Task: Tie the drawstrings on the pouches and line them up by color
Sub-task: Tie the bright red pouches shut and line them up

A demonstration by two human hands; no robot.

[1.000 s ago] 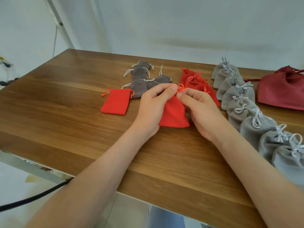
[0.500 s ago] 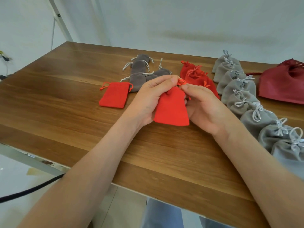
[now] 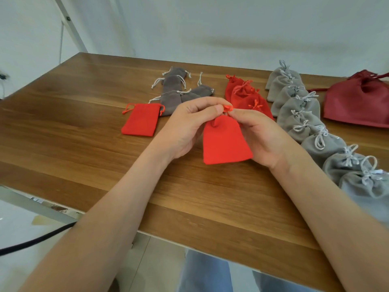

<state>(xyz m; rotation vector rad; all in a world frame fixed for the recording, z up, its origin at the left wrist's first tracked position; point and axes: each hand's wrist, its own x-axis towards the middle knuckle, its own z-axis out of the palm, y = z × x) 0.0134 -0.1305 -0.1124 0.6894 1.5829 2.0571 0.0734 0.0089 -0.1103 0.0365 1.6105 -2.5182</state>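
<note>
A red pouch (image 3: 225, 142) hangs between my hands above the middle of the wooden table (image 3: 84, 131). My left hand (image 3: 189, 125) and my right hand (image 3: 259, 133) both pinch its red drawstring (image 3: 228, 107) at the gathered neck. A flat untied red pouch (image 3: 141, 122) lies to the left. A few tied red pouches (image 3: 246, 95) lie in a line behind my hands. Dark grey pouches (image 3: 174, 87) with loose white strings sit in a heap at the back. Several tied light grey pouches (image 3: 301, 108) form a row on the right.
A large dark red bag (image 3: 357, 100) lies at the back right. The table's front edge (image 3: 189, 245) runs close under my forearms. A black cable (image 3: 31, 243) runs on the floor at lower left, and a white wall stands behind the table.
My hands have lifted the red pouch off the table and drawn it slightly toward me. The fingers keep working the drawstring at its neck.
</note>
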